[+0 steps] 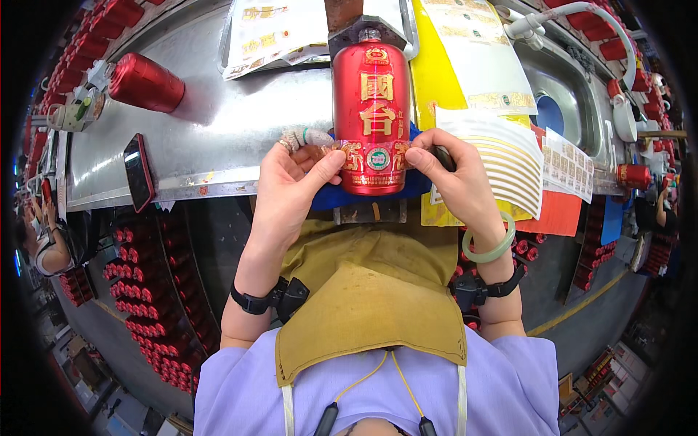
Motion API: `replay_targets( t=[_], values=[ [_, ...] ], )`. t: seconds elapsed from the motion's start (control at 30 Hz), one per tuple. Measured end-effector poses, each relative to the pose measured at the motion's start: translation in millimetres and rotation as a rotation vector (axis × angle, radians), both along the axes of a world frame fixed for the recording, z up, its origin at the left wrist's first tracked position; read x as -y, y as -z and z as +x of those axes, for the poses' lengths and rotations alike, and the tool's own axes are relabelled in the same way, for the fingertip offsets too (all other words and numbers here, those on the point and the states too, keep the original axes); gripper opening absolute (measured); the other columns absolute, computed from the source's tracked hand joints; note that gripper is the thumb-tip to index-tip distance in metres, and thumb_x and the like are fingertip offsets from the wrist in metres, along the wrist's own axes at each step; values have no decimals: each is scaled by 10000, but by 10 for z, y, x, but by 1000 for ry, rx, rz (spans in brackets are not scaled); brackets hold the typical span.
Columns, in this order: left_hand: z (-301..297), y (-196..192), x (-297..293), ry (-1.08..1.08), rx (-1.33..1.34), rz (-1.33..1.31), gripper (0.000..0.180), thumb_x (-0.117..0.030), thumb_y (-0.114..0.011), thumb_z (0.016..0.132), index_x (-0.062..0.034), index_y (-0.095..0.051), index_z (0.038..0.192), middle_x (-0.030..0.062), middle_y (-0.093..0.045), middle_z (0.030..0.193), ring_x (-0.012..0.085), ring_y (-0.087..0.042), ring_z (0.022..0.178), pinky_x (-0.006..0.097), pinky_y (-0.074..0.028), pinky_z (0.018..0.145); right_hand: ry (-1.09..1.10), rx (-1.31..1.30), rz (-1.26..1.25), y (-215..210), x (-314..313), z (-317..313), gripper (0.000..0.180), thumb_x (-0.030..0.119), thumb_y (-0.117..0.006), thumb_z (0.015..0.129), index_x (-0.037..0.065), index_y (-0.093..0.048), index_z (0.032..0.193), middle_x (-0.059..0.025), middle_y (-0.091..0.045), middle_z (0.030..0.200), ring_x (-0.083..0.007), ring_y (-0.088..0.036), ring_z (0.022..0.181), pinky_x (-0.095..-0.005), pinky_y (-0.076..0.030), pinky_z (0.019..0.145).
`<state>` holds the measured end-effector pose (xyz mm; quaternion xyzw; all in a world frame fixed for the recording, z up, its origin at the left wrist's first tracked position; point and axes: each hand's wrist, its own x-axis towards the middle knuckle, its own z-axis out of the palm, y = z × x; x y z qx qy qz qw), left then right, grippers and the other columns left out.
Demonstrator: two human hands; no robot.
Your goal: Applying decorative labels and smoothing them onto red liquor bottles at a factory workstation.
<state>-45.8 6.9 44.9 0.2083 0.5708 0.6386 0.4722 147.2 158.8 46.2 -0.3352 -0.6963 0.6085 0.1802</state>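
pinching label (378, 161) at both ends with left fingers (327, 168) and right fingers (424, 161); across red bottle (373, 94), neck-outward midway between

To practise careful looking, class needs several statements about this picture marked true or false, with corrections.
1. The left hand and right hand are at the lower part of the central red bottle. True.
2. The phone lies right of that bottle. False: the phone lies to its left.
3. A green bangle circles the right wrist. True.
4. The apron is blue. False: the apron is yellowish-brown.
5. A second red bottle is on the metal bench. True.
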Motion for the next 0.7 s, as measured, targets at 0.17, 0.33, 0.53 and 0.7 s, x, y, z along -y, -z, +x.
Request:
replay_targets(
  t=[0.17,0.33,0.53,0.7],
  values=[
    [-2,-1,-1,5,-3,-6,251,-90,-734,969,-40,-599,1175,57,-687,1054,112,-638,915,264,-532,796,-13,11,6,-17,-7,-2,207,188,-719,978,-11,-674,945,14,-602,741,-59,-465,677,-255,-396,609],
    [-4,22,5,1,2,-2,261,-95,-736,969,-36,-599,1183,62,-689,1064,116,-640,924,267,-532,797,-4,11,6,-28,-1,-7,204,186,-718,978,-11,-676,947,11,-611,750,-58,-474,686,-254,-403,619],
    [-17,20,11,12,8,-17,265,-93,-731,972,-33,-595,1191,67,-688,1082,119,-643,950,273,-541,810,-6,5,-3,-1,-4,-9,206,189,-716,981,-10,-676,950,15,-605,747,-55,-467,683,-248,-395,615],
    [-12,11,-4,-22,46,-8,272,-78,-754,954,0,-599,1164,93,-687,1078,132,-646,937,287,-551,795,-15,22,-4,1,-19,0,214,195,-715,985,-13,-676,952,20,-594,736,-53,-458,677,-246,-386,609]
  ],
)
